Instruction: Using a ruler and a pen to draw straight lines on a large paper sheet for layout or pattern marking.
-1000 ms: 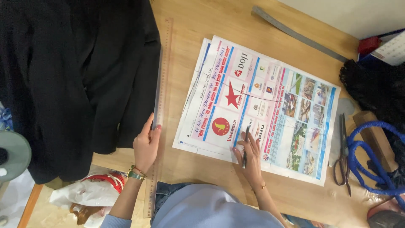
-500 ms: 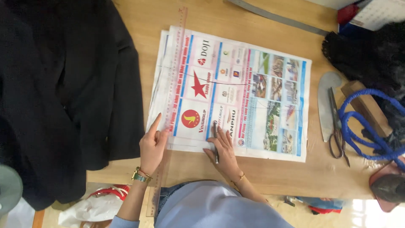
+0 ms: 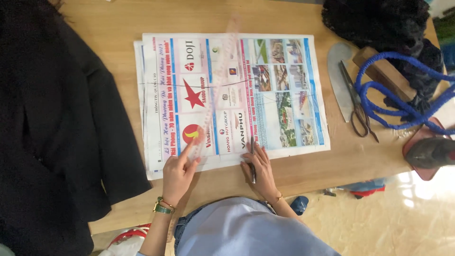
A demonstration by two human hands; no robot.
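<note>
Flat on the colourful printed newspaper sheet (image 3: 232, 95), a long clear plastic ruler (image 3: 219, 80) is pinned by left hand (image 3: 179, 173) fingertips; light, flexible, slippery; a dark pen (image 3: 252, 163) is gripped in the right hand (image 3: 258, 171).

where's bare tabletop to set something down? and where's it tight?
Free: the wood strip above the newspaper, and the strip between the newspaper's right edge and the scissors. A narrower strip lies between the black jacket and the newspaper. Crowded: the right end, with the blue cord, and the near edge, where the left hand and right hand rest.
</note>
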